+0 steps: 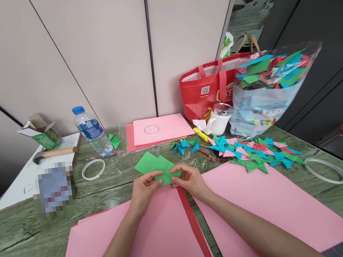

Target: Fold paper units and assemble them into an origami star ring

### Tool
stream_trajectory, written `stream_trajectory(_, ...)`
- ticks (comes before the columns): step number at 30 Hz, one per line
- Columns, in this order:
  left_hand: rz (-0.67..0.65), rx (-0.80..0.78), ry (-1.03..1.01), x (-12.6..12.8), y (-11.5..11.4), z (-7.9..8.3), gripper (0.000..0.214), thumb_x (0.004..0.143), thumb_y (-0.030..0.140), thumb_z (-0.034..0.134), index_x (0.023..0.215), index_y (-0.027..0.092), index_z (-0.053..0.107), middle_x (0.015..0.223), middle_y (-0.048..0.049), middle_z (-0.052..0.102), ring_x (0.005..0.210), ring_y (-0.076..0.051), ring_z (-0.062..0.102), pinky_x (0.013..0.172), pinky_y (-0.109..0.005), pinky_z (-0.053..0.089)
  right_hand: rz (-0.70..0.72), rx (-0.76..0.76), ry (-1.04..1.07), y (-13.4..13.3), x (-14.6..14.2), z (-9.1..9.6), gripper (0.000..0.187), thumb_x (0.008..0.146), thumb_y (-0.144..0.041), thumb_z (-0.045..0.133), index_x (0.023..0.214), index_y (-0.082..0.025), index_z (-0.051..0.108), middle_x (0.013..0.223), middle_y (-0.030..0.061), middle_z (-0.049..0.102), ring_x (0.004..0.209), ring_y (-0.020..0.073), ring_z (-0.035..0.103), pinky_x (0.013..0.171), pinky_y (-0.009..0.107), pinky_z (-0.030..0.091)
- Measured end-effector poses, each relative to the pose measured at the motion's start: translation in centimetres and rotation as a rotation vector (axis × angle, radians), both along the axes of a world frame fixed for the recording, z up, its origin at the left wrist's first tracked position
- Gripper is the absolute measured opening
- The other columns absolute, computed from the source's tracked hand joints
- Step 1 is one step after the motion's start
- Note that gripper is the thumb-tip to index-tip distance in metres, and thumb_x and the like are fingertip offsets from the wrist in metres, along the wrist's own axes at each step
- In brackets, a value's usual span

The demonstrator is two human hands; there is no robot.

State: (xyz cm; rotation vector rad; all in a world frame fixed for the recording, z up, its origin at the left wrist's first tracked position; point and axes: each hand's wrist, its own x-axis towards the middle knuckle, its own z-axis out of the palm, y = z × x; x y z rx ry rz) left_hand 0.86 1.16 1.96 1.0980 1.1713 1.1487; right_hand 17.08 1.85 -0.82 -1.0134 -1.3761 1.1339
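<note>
A green folded paper [164, 178] is pinched between both hands over the top edge of a pink paper stack [158, 233]. My left hand [143, 191] grips its left side, thumb and fingers closed on it. On the right side, my right hand [192, 179] pinches the same paper in the same way. Behind the fingers, a flat green piece [148, 163] points up and to the left; whether it is joined to the held paper I cannot tell. Red sheets [198, 228] show along the right edge of the stack.
Folded paper pieces [254, 152] are heaped at right beside a second pink stack [270, 208]. Behind stand a white mug [219, 119], a red bag [195, 97] and a stuffed plastic bag [252, 109]. Left are a water bottle [93, 133], tape roll [84, 172] and hammer [59, 152].
</note>
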Motion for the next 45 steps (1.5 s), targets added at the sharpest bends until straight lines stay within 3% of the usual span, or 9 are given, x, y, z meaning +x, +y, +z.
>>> stream_trajectory(5,0.025,0.021,0.034,0.0,0.1,-0.2,0.030,0.055,0.021,0.073,0.085,0.014,0.071,0.046,0.0055,0.046,0.047,-0.007,0.042,0.046,-0.019,0.035,0.002,-0.003,-0.094,-0.1,0.1,0.2,0.016,0.065,-0.024,0.063,0.081,-0.019,0.063,0.082,0.0009,0.056,0.051,0.0083,0.045,0.042,0.021,0.038)
stream_trajectory(9,0.074,0.048,0.078,-0.1,0.1,-0.1,0.030,0.054,0.020,0.073,0.083,0.015,0.072,0.069,-0.0027,0.066,0.060,-0.012,0.054,0.054,-0.021,0.042,0.054,0.046,-0.187,-0.1,0.1,0.0,0.013,0.065,-0.023,0.064,0.077,-0.019,0.066,0.075,0.0019,0.058,0.066,0.0153,0.054,0.049,0.023,0.041)
stream_trajectory(14,0.104,0.072,0.067,0.4,-0.3,-0.1,0.034,0.056,0.028,0.074,0.088,0.016,0.072,0.098,-0.0093,0.068,0.075,-0.019,0.061,0.063,-0.026,0.048,0.032,0.005,-0.138,-0.1,0.0,-0.4,0.016,0.067,-0.026,0.065,0.082,-0.019,0.066,0.077,0.0021,0.060,0.066,0.0155,0.055,0.057,0.027,0.046)
stream_trajectory(19,0.031,0.041,0.008,0.7,-0.5,-0.2,0.043,0.063,0.030,0.070,0.104,0.017,0.066,0.075,-0.0032,0.069,0.072,-0.017,0.061,0.071,-0.029,0.049,0.027,-0.001,-0.063,-0.3,-0.1,0.1,0.023,0.071,-0.025,0.062,0.092,-0.021,0.066,0.087,0.0044,0.057,0.076,0.0171,0.058,0.066,0.031,0.050)
stream_trajectory(26,0.036,0.031,-0.008,0.1,0.0,-0.7,0.038,0.062,0.031,0.071,0.097,0.015,0.069,0.079,-0.0056,0.069,0.071,-0.018,0.059,0.066,-0.028,0.048,0.304,0.020,0.109,-0.7,-0.8,-0.1,0.044,0.066,-0.008,0.048,0.106,-0.025,0.059,0.101,0.0035,0.058,0.096,0.0165,0.058,0.087,0.034,0.045)
stream_trajectory(30,0.025,0.001,-0.111,0.0,0.2,-0.8,0.039,0.063,0.032,0.070,0.098,0.015,0.069,0.073,-0.0045,0.067,0.065,-0.014,0.056,0.064,-0.027,0.045,0.262,0.038,0.059,-0.6,-0.6,-0.8,0.037,0.068,-0.009,0.049,0.100,-0.024,0.061,0.095,0.0029,0.057,0.084,0.0146,0.059,0.075,0.029,0.049)
stream_trajectory(36,-0.079,-0.017,-0.126,-0.2,0.0,-0.3,0.046,0.062,0.028,0.071,0.106,0.015,0.065,0.066,-0.0014,0.061,0.062,-0.012,0.052,0.061,-0.023,0.041,0.141,0.027,-0.055,-0.4,-0.1,-0.4,0.014,0.065,-0.024,0.067,0.078,-0.021,0.066,0.094,0.0030,0.052,0.072,0.0128,0.055,0.056,0.022,0.048)
stream_trajectory(40,-0.095,0.007,-0.029,-0.1,-0.1,-0.3,0.046,0.062,0.027,0.070,0.107,0.015,0.065,0.051,0.0070,0.039,0.050,-0.007,0.037,0.052,-0.019,0.032,0.053,-0.013,-0.019,-0.4,-0.4,-0.2,0.020,0.064,-0.034,0.070,0.074,-0.019,0.062,0.085,0.0016,0.050,0.065,0.0117,0.054,0.055,0.023,0.049)
stream_trajectory(45,-0.106,0.020,0.065,0.2,-0.3,-0.5,0.046,0.063,0.027,0.068,0.107,0.014,0.064,0.052,0.0072,0.030,0.051,-0.007,0.029,0.049,-0.019,0.026,-0.038,-0.091,0.144,-0.4,-0.8,-0.4,0.034,0.057,-0.036,0.075,0.076,-0.021,0.052,0.070,-0.0035,0.048,0.051,0.0101,0.050,0.049,0.026,0.049)
